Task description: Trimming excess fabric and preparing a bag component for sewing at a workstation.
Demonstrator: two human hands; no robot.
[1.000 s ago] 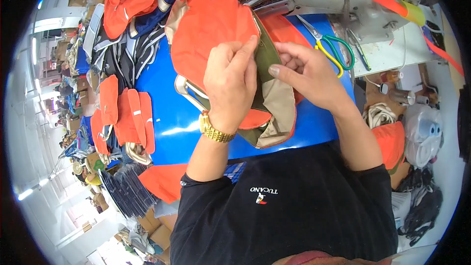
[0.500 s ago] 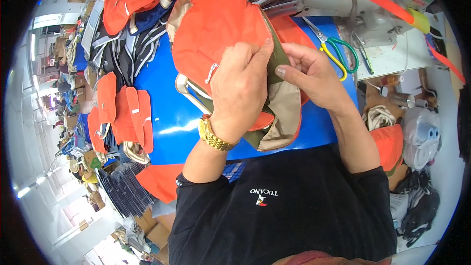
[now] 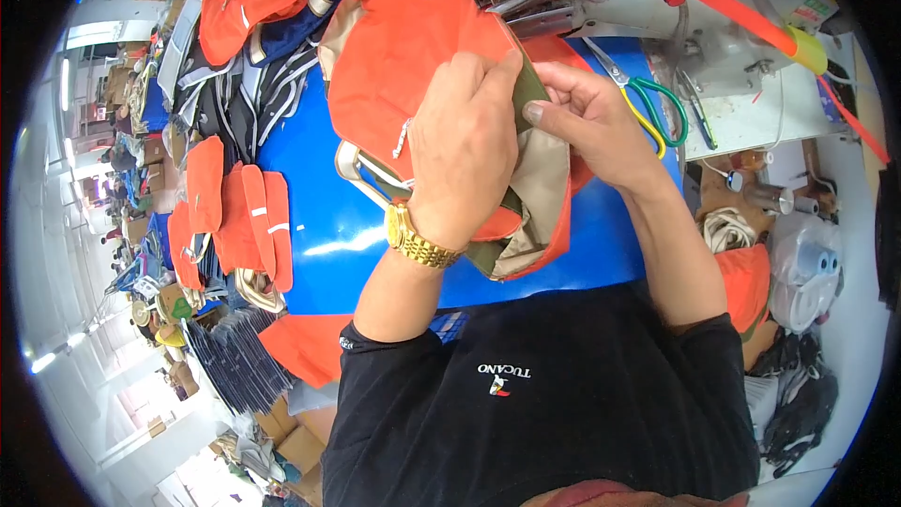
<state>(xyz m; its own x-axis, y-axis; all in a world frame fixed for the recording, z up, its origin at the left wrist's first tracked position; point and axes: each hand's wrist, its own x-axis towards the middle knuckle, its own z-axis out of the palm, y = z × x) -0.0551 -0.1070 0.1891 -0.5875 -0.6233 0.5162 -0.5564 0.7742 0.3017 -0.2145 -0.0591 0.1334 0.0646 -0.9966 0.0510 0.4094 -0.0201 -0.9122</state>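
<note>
An orange fabric bag with an olive edge and a beige lining lies across the blue table top. My left hand, with a gold watch on its wrist, is closed on the bag, index finger and thumb side at the olive edge. My right hand pinches the same edge from the other side, its thumb on the beige fabric. A short patterned cord and a white strap show beside my left hand. The fingertips of my left hand are partly hidden.
A sewing machine stands at the far edge. Scissors with green and yellow handles and a slim tool lie to the right. Orange cut pieces are stacked left, black straps behind them.
Both hands have shifted slightly away from me along the olive edge. The bag's near beige corner has moved up a little, and both hands keep their hold.
</note>
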